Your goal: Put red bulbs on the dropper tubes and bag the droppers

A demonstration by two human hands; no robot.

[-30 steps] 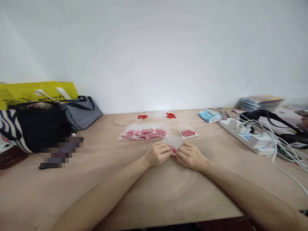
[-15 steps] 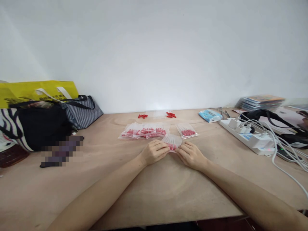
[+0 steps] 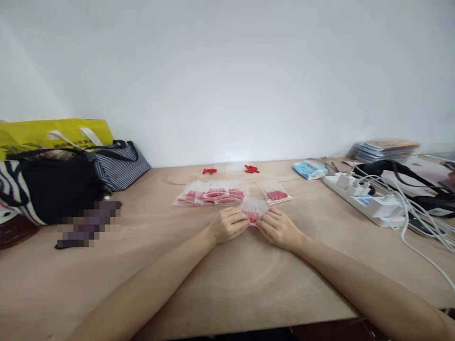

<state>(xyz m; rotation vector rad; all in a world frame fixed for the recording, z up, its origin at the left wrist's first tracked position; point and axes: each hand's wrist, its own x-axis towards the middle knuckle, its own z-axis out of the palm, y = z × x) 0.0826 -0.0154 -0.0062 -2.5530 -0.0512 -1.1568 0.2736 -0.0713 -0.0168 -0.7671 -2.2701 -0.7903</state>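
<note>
A small clear bag [image 3: 253,208] with thin clear sticks and red ends inside lies between my hands. My left hand [image 3: 229,224] pinches its near left corner, and my right hand [image 3: 279,228] pinches its near right side. Just beyond, to the left, several similar filled bags [image 3: 209,193] overlap on the table. One more filled bag [image 3: 274,192] lies separately beyond my right hand. Near the wall are two small heaps of red pieces, a left heap [image 3: 209,171] and a right heap [image 3: 252,168], with clear sticks [image 3: 234,169] between them.
On the wooden table [image 3: 213,293], a black bag [image 3: 60,189], a striped bag [image 3: 121,166] and a yellow bag [image 3: 71,130] stand left. A blue packet [image 3: 309,170], a white power strip [image 3: 366,201] with cables and stacked booklets [image 3: 387,151] are right.
My right hand has shifted slightly left along the bag, closer to my left hand. The whole view has moved a little.
</note>
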